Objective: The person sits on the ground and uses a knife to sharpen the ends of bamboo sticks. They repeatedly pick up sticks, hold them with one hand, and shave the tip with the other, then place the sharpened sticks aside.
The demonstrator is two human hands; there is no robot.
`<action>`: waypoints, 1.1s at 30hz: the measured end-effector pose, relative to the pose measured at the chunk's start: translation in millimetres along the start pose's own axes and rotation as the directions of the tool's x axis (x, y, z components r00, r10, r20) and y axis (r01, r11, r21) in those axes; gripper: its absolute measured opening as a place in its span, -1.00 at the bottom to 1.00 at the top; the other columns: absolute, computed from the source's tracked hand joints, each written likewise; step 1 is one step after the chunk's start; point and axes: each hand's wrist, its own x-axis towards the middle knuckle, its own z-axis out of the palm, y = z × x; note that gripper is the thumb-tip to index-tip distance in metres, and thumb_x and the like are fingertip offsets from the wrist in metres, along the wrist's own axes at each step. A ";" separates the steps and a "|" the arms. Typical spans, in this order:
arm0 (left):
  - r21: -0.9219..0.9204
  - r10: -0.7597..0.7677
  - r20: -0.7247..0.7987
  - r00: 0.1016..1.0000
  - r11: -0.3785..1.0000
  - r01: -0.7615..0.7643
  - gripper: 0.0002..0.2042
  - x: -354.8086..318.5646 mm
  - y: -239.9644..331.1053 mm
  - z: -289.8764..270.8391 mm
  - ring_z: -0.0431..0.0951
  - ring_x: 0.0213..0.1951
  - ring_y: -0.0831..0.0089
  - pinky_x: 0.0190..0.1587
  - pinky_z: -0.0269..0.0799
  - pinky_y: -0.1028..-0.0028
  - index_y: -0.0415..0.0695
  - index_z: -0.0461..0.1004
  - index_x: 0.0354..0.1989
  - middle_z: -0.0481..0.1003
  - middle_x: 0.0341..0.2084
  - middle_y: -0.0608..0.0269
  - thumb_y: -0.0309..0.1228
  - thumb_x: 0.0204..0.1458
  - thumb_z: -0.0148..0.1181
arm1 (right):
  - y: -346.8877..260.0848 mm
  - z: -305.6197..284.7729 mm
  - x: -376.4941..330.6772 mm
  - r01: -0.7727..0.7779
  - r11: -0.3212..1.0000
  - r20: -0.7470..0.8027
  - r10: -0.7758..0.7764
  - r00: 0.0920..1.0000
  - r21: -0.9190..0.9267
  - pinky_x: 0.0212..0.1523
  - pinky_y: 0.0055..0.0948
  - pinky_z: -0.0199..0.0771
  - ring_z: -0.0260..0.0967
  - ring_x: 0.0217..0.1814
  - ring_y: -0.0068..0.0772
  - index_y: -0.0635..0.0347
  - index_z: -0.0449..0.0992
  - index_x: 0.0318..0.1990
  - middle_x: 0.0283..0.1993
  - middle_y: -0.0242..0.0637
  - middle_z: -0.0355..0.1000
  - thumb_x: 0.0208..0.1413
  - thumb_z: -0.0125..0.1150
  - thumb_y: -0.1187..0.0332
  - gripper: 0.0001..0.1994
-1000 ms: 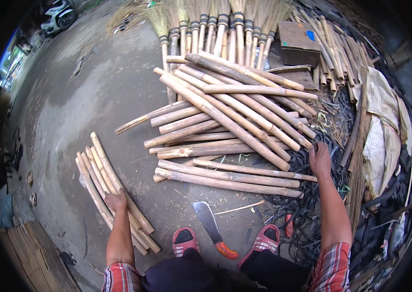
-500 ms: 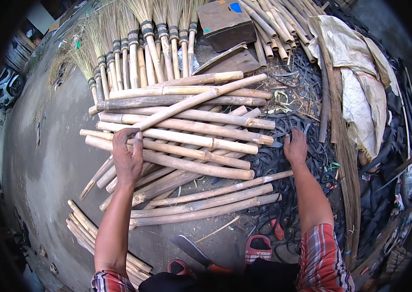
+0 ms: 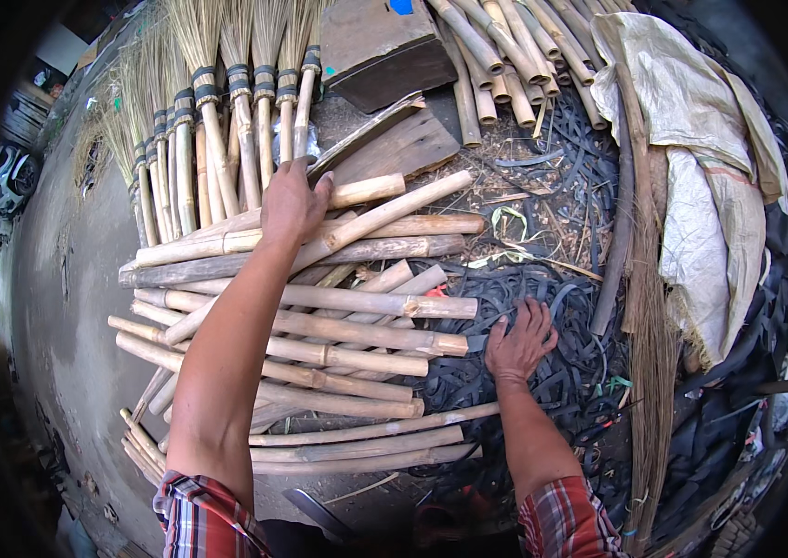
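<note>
The pile of bamboo poles (image 3: pixel 366 332) fills the middle and left of the frame and looks the likeliest source of trouble: the round poles cross loosely, so a tug on one could set its neighbours rolling toward the lower edge. Right of centre, the tangle of black strips (image 3: pixel 542 279) lies in loops near several pole ends, which could snag if a pole is dragged that way. The plank (image 3: pixel 403 153), just above the upper poles, has a rough edge that might scrape the left hand (image 3: pixel 293 209). That hand reaches over the upper poles, thumb apart from its fingers; whether they pinch anything I cannot tell. The right hand (image 3: pixel 519 344) is over the strips with its fingers spread, and a loop could catch on them. At the bottom, a metal blade (image 3: pixel 317 511) lies near the lowest poles, where a rolling pole could knock it.

As for direction, most poles in the pile have their long axes running left to right across the frame; the middle ones dip slightly toward the right, the upper and lowest ones rise a little. One slanting pole (image 3: pixel 403 214) crosses the upper ones, its free end pointing to the upper right, its lower stretch passing behind the left forearm.
</note>
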 end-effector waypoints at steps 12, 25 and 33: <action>0.166 0.044 0.070 0.997 0.984 -0.055 -0.78 64.3 30.7 42.9 0.58 -0.05 -0.02 0.02 0.52 0.10 -0.08 0.53 -0.01 0.57 -0.12 -0.01 -0.35 0.22 0.14 | 7.0 -2.8 7.1 -0.027 0.996 0.076 0.021 0.997 0.084 0.42 0.18 -0.26 -0.08 0.56 -0.11 0.00 0.43 0.14 0.36 -0.30 0.23 0.11 0.13 0.15 -0.57; 0.238 0.405 -0.374 0.834 0.911 -0.335 -0.70 72.9 91.7 -155.0 0.61 -0.09 0.05 -0.05 0.52 0.24 -0.09 0.55 0.08 0.56 -0.09 0.08 -0.31 0.20 0.19 | 3.1 -4.9 4.3 -0.039 0.999 0.082 0.036 0.996 0.037 0.44 0.14 -0.23 -0.09 0.58 -0.15 -0.03 0.41 0.15 0.36 -0.33 0.23 0.11 0.14 0.15 -0.57; 0.182 0.464 -0.313 0.829 0.886 -0.427 -0.69 -111.6 23.2 -288.0 0.58 -0.08 0.38 -0.02 0.46 0.42 -0.18 0.54 0.08 0.57 -0.11 0.22 -0.30 0.24 0.23 | 8.3 12.9 -5.7 0.031 0.998 -0.044 -0.033 0.998 -0.046 0.42 0.17 -0.17 -0.07 0.57 -0.26 -0.03 0.36 0.24 0.39 -0.40 0.21 0.23 0.06 0.10 -0.55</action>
